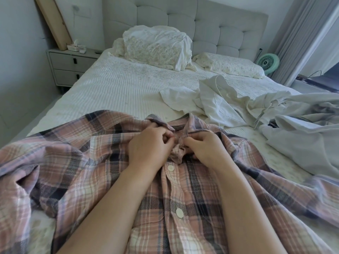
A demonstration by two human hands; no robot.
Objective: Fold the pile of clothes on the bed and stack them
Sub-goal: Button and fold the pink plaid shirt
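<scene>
On bed (pixel 119 85), head view:
plaid shirt (pixel 91 162): spread front-up, near edge of bed
L hand (pixel 148 145): pinching shirt placket just below collar
R hand (pixel 203 147): pinching same spot, opposite side
white clothes (pixel 220 103): heaped right of shirt, w/ grey garment (pixel 302 136)

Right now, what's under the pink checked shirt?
The pink checked shirt lies spread on the white bed cover, which shows around its edges. Both hands, left and right, pinch its placket near the collar. Anything beneath its middle is hidden.

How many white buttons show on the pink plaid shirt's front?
2 white round buttons on the pink plaid flannel shirt: one below the hands, one lower between the forearms. Others may be hidden.
</scene>
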